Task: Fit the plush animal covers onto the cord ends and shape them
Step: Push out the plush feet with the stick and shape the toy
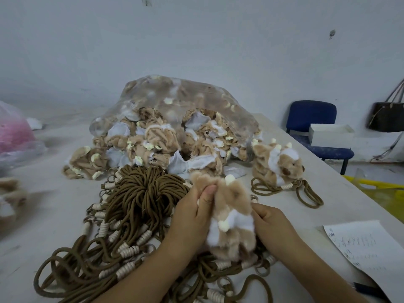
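Plush cover (232, 206), tan fleece with white patches and cream horn nubs, sits between both hands near the front edge of the bench (43, 215). The left hand (192, 217) pinches its upper end and the right hand (270, 221) grips its side. Shaping seems underway; next, squeeze it even. Brown cords (142, 193) lie beneath, bagged covers (175, 127) behind.

Both forearms are bare right down to the frame edge. Left hand (193, 217) and right hand (272, 224) are bare too, and the left thumbnail is short and plain.
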Available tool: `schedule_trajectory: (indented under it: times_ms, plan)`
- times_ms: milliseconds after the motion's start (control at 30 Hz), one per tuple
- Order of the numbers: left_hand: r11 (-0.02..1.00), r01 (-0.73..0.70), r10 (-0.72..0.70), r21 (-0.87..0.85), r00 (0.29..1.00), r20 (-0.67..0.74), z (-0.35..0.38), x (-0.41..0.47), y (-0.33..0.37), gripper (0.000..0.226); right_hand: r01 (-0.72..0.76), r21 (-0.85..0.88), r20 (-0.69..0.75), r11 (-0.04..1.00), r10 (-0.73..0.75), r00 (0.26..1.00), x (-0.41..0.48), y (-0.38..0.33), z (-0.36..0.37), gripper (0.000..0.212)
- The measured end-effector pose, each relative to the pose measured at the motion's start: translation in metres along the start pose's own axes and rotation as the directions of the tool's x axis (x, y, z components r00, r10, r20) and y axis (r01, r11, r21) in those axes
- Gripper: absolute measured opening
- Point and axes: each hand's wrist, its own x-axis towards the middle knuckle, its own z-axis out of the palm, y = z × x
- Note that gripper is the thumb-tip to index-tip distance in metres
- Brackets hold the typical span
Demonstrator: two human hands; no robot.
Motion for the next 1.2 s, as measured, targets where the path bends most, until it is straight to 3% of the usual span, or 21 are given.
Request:
schedule_trajectory:
  times_ms: [67,267,467,533,733,900,1033,1133,1200]
  plan:
    - [0.999,-0.01,0.01,-0.049,1.0,-0.009,-0.001,-0.002,-0.001,0.036,0.024,-0.035,-0.039,0.999,-0.026,0.999,-0.001,-0.002,-0.002,0.067]
    - [0.996,0.02,-0.027,-0.084,0.996,-0.088,-0.008,-0.001,-0.003,0.01,0.094,-0.173,-0.153,0.98,-0.121,0.981,0.003,0.007,-0.013,0.061]
    - [0.998,-0.068,0.068,0.004,0.994,-0.087,-0.01,0.0,0.0,0.03,0.09,-0.316,-0.165,0.945,-0.148,0.975,0.005,0.013,-0.02,0.058]
    - [0.997,-0.074,0.075,0.021,0.995,-0.063,-0.01,0.0,0.0,0.035,0.107,-0.318,-0.172,0.942,-0.168,0.971,0.006,0.015,-0.019,0.059]
    - [0.988,-0.137,0.145,-0.066,0.979,0.143,-0.014,-0.004,0.003,0.019,0.203,-0.26,-0.143,0.944,-0.245,0.959,0.005,0.009,-0.024,0.064]
    - [0.991,-0.118,0.128,-0.058,0.966,0.222,-0.01,-0.004,0.002,0.019,0.168,-0.092,-0.137,0.982,-0.179,0.974,0.002,0.004,-0.018,0.064]
    - [0.991,-0.076,0.092,-0.109,0.984,0.152,-0.006,-0.001,0.0,0.02,0.127,-0.072,-0.123,0.989,-0.135,0.983,0.003,0.004,-0.01,0.068]
    - [0.984,-0.009,0.022,-0.176,0.997,0.072,-0.007,0.0,-0.001,0.033,0.134,-0.181,-0.133,0.974,-0.159,0.978,0.004,0.005,-0.011,0.066]
    - [0.986,0.003,0.003,-0.164,0.999,0.037,-0.011,0.001,-0.001,0.027,0.139,-0.272,-0.153,0.952,-0.185,0.971,0.003,0.006,-0.016,0.062]
